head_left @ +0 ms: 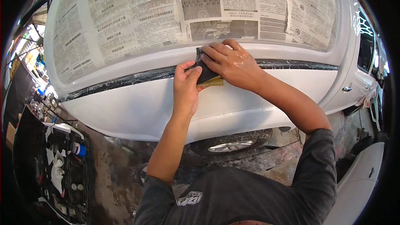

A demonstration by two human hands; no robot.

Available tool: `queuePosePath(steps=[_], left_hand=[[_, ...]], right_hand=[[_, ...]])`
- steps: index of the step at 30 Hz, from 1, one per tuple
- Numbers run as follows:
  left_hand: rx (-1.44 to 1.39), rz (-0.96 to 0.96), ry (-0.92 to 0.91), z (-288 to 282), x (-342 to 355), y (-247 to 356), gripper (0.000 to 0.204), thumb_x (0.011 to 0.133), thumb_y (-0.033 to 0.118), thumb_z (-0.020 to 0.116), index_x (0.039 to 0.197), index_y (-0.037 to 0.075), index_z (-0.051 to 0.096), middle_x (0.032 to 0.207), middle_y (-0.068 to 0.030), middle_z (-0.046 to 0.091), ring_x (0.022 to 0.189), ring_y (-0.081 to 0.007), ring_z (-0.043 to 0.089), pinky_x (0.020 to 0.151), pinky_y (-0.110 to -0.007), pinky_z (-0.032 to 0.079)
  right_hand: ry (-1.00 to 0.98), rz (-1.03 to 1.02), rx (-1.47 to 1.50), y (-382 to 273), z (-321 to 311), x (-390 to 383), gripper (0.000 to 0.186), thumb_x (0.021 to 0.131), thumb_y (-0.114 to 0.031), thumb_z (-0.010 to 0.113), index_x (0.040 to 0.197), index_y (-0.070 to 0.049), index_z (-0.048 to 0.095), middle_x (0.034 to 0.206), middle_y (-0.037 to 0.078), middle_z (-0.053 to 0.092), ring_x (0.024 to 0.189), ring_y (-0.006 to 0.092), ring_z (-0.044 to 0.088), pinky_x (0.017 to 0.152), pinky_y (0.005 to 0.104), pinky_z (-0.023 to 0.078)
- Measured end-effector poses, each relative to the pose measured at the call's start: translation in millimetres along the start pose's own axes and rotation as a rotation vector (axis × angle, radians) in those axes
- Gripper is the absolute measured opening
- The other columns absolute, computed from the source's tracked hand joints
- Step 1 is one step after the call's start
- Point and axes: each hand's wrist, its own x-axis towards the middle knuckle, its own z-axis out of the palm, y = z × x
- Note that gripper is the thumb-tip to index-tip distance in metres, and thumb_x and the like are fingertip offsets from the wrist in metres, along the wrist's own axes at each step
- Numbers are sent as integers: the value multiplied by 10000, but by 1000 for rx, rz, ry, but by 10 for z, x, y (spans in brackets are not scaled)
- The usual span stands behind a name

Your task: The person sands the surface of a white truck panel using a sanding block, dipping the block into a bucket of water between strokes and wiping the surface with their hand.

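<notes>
I'm in a car body workshop. In front of me stands a white car (233, 112) with newspaper (137, 16) masked over its windows, its wheel (231, 146) on a stained, grimy concrete floor (112, 183). To my left a black cart (46, 171) holds rags, cans and other supplies, cluttered.

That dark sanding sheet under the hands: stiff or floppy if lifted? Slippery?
Probably floppy: the dark sanding sheet is folded, an olive underside showing, and bends under the right hand. Likely light, since the left hand pinches it by the fingertips alone. Perhaps slick: the right hand and the white car panel look wet.
</notes>
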Motion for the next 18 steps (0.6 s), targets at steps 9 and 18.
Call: queuePosePath(steps=[9,18], left_hand=[[62,-19,28,-20,24,-64,260,1045,128,654,1260,90,512,1160,-77,674,1038,-169,675,790,-370,594],[80,-17,47,-161,-160,-208,227,1089,197,591,1280,94,524,1104,-64,634,1033,-176,684,749,-368,601]], right_hand=[[-6,-40,31,-19,83,-30,329,875,-161,677,1156,-15,765,1376,107,640,1189,224,624,998,361,518],[-240,27,177,-65,-14,10,451,919,-118,639,1337,50,672,1464,168,617,1387,319,562,1152,440,489]])
